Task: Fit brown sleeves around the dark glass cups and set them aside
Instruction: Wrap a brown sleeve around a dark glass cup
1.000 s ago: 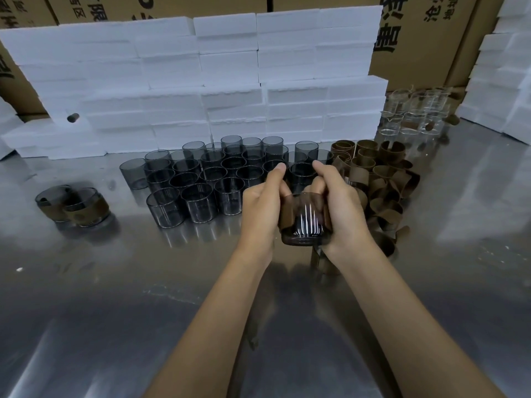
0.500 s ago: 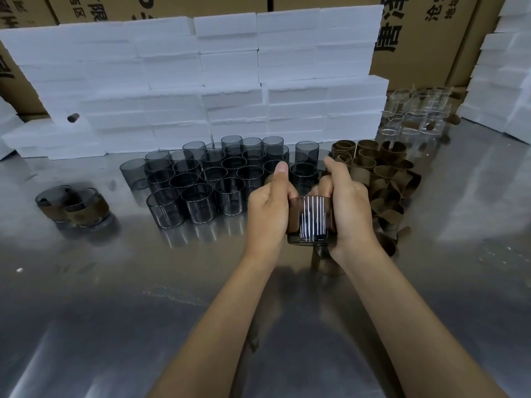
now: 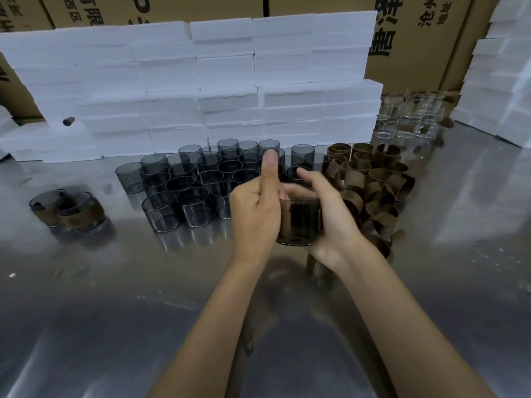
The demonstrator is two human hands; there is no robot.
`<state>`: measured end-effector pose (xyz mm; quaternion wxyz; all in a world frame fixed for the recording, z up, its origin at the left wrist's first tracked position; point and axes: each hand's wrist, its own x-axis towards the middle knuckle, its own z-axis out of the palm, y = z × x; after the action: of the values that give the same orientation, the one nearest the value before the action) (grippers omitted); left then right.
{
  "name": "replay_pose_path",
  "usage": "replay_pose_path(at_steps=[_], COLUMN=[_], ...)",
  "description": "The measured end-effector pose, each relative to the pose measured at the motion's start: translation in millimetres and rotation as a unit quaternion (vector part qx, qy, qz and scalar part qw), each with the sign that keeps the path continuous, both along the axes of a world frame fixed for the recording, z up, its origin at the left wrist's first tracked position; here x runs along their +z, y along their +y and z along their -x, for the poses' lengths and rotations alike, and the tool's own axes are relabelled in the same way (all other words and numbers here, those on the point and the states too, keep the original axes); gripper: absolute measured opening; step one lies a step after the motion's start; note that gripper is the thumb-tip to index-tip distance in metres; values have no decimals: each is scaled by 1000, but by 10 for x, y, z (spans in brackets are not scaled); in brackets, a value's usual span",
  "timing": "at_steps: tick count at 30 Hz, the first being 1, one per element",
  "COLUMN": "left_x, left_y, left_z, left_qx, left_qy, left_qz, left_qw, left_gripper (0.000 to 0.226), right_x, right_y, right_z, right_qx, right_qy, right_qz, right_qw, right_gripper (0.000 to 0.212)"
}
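Note:
I hold one dark glass cup (image 3: pixel 300 222) above the metal table, a brown sleeve wrapped around its side. My left hand (image 3: pixel 255 208) grips its left side, thumb pointing up. My right hand (image 3: pixel 330 214) cups its right side and bottom, fingers curled over the rim. Behind my hands stands a cluster of bare dark glass cups (image 3: pixel 184 182). A pile of loose brown sleeves (image 3: pixel 373 179) lies to their right. Two sleeved cups (image 3: pixel 71 211) sit at the far left of the table.
The shiny metal table (image 3: pixel 143 311) stretches toward me. Stacked white foam blocks (image 3: pixel 201 87) wall off the back, with more foam (image 3: pixel 502 90) at the right. Clear glass beakers (image 3: pixel 408 119) stand at the back right. Cardboard boxes (image 3: pixel 416 38) rise behind.
The cup has turned in my hands, its bright striped reflection gone. My left thumb lifted to point upward, and my right fingers spread over the rim.

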<state>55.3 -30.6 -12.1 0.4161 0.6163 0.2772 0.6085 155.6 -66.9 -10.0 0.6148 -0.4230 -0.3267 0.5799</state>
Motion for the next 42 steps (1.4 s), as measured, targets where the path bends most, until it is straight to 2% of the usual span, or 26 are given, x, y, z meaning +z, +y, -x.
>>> replay_pose_path(at_steps=[2, 6, 9, 13, 25, 31, 36, 40, 42], left_x=[-7, -3, -9, -14, 7, 6, 22, -59, -93], left_y=[21, 116, 159, 180, 189, 223, 174, 50, 22], left_z=[20, 100, 126, 127, 141, 149, 108, 6, -21], left_qx=[32, 103, 130, 127, 109, 73, 39, 111, 140], left_qy=[-4, -24, -41, -78, -98, -62, -7, 79, 96], left_qz=[-8, -1, 4, 25, 69, 60, 22, -113, -145], left_qw=[999, 994, 991, 989, 987, 994, 999, 984, 975], left_gripper=[63, 61, 64, 69, 77, 62, 24, 21, 19], right_x=[-7, -4, 11, 0, 16, -7, 33, 12, -7], right_y=[-13, 5, 7, 17, 10, 51, 86, 58, 59], right_z=[28, 59, 108, 215, 309, 262, 122, 68, 89], right_qx=[38, 46, 45, 6, -22, -64, -136, -121, -122], right_qy=[33, 40, -9, -31, -41, -53, -34, 12, 13], right_qz=[30, 1, -10, -20, -21, -19, -33, -49, -34], right_qw=[998, 998, 999, 999, 999, 996, 990, 991, 992], right_gripper=[48, 62, 49, 55, 50, 54, 57, 60, 59])
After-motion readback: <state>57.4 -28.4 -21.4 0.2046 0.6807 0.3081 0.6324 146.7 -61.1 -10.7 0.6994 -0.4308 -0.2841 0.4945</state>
